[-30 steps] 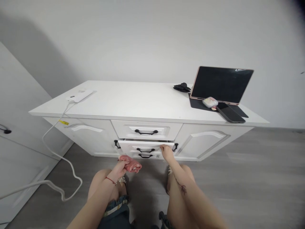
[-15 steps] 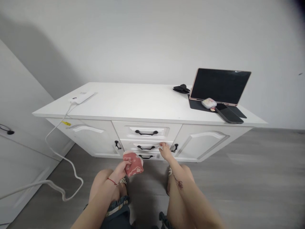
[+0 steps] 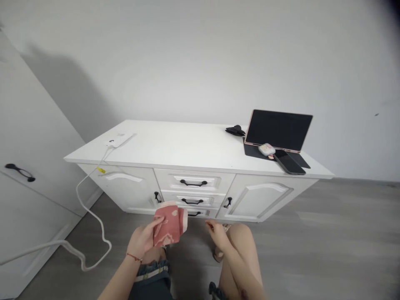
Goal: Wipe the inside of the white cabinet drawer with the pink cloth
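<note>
My left hand (image 3: pixel 142 239) is closed on a folded pink cloth (image 3: pixel 166 225) with white edges and a white pattern of hearts, sock-like in look. Thumb on top, it holds the cloth in front of the lower drawers. My right hand (image 3: pixel 217 233) is held above the right knee with its fingers curled in, and I see nothing in it. Ahead is a white cabinet (image 3: pixel 175 146). The top drawer (image 3: pixel 193 180), the middle drawer (image 3: pixel 192 199) and the bottom drawer (image 3: pixel 204 213) are closed. The cloth partly covers the bottom drawer.
On the cabinet top, a tablet (image 3: pixel 278 129) stands on its cover, with a small white case (image 3: pixel 266 149), a phone (image 3: pixel 289 162) and a black hair clip (image 3: pixel 235 130) close by. A white power strip (image 3: pixel 118 139) lies left, its cable (image 3: pixel 96 216) trailing to the floor.
My right hand has drawn back from the drawer fronts toward my knee, its fingers curling in. The pink cloth has come nearer and left, showing a second folded layer. My view has shifted slightly.
</note>
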Demonstrator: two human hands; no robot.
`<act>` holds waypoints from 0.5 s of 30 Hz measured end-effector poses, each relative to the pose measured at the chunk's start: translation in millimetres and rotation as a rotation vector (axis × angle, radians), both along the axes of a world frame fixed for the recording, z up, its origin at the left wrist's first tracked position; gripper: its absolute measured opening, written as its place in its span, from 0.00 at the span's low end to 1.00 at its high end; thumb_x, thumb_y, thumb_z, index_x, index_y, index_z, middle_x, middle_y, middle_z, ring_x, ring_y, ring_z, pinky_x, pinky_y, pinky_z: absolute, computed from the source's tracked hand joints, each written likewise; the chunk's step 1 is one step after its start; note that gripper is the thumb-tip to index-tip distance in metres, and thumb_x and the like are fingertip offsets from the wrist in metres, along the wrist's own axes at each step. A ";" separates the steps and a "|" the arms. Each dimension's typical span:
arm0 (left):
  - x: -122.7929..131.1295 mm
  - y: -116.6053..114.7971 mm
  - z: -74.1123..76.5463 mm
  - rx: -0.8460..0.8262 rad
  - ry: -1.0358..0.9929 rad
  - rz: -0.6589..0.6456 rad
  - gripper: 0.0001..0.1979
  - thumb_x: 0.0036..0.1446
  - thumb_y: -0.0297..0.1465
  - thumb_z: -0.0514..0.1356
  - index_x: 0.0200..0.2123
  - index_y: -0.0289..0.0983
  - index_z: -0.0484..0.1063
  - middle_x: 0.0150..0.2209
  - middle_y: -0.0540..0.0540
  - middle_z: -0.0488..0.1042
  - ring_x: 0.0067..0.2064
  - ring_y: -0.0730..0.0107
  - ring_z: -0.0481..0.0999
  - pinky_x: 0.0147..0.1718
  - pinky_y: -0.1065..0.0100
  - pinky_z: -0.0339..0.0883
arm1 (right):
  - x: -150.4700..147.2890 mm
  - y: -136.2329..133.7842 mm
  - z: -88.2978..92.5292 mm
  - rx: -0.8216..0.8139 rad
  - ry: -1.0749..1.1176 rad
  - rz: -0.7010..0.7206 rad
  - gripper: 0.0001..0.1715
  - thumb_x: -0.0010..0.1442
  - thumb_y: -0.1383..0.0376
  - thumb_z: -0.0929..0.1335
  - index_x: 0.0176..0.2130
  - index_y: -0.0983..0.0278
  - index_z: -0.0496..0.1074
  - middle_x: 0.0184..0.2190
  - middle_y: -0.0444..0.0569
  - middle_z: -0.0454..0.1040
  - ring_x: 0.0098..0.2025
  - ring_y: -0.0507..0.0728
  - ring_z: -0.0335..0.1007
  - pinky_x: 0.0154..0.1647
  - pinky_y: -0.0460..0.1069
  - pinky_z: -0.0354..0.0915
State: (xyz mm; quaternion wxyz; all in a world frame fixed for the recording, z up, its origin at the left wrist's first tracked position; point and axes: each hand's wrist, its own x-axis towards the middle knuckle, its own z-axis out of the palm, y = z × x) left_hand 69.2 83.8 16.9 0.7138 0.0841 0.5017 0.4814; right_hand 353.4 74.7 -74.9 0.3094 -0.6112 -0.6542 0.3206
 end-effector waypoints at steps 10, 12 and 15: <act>-33.9 -37.6 -19.2 -0.019 -0.067 0.228 0.13 0.47 0.19 0.62 0.36 0.38 0.71 0.24 0.53 0.77 0.24 0.71 0.78 0.34 0.68 0.74 | -30.2 -25.4 -9.2 0.070 0.281 -0.152 0.19 0.59 0.57 0.61 0.40 0.65 0.73 0.34 0.53 0.77 0.29 0.57 0.74 0.32 0.51 0.70; -33.1 -33.0 -22.4 -0.030 -0.108 0.245 0.10 0.49 0.19 0.59 0.35 0.37 0.70 0.24 0.51 0.77 0.24 0.71 0.78 0.30 0.69 0.74 | -30.9 -13.3 10.1 0.128 0.285 -0.193 0.19 0.60 0.56 0.61 0.41 0.65 0.72 0.37 0.53 0.77 0.31 0.57 0.74 0.35 0.51 0.70; -32.6 -25.9 -23.6 0.000 -0.092 0.220 0.09 0.49 0.19 0.60 0.33 0.37 0.70 0.25 0.50 0.78 0.24 0.69 0.78 0.27 0.70 0.73 | -30.2 15.9 50.7 0.248 0.226 -0.215 0.20 0.62 0.55 0.59 0.44 0.64 0.70 0.41 0.54 0.74 0.36 0.56 0.72 0.37 0.50 0.68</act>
